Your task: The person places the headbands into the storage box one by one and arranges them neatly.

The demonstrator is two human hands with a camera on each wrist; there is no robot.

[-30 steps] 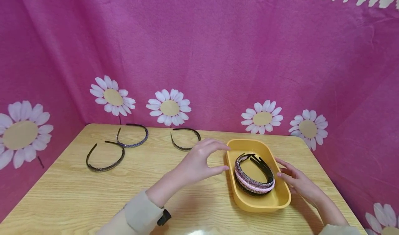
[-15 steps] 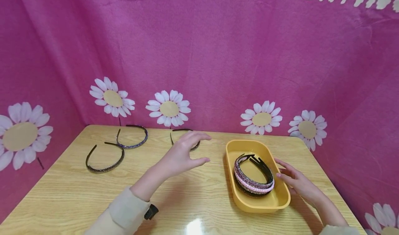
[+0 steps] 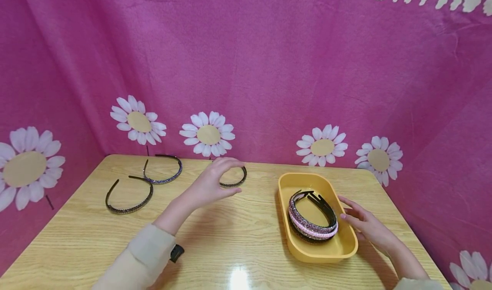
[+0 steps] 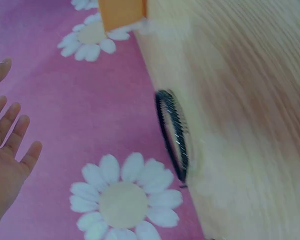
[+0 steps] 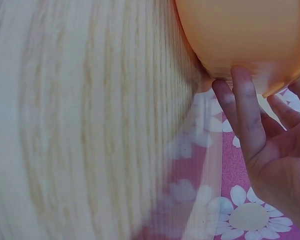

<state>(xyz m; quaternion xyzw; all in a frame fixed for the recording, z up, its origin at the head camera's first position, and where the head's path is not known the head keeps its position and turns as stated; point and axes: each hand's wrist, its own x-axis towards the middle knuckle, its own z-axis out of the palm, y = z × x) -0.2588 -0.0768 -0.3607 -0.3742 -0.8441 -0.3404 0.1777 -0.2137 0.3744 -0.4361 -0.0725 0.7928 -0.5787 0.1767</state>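
Note:
My left hand point(image 3: 209, 184) hovers over the table's back middle, fingers and thumb spread apart with nothing between them. Just beyond it lies a dark beaded headband point(image 3: 237, 183), partly hidden by the hand; the left wrist view shows this headband point(image 4: 173, 135) apart from the spread fingers point(image 4: 14, 131). On the right, a yellow bin point(image 3: 303, 256) holds several stacked headbands point(image 3: 313, 228), one of them pink. My right hand point(image 3: 370, 230) rests its fingertips against the bin's right side. In the right wrist view, its fairly straight fingers point(image 5: 247, 107) touch the bin's outer wall point(image 5: 245, 35).
Two more headbands lie at the table's left: a blue-purple glittery one point(image 3: 165, 180) at the back and a dark one point(image 3: 130, 210) nearer, almost touching it. A pink daisy-printed cloth point(image 3: 265, 89) hangs behind and along both sides of the wooden table point(image 3: 238, 230).
My left hand has moved left from the bin's rim to beside the back-middle headband. The right hand stays at the bin. The headbands lie as before.

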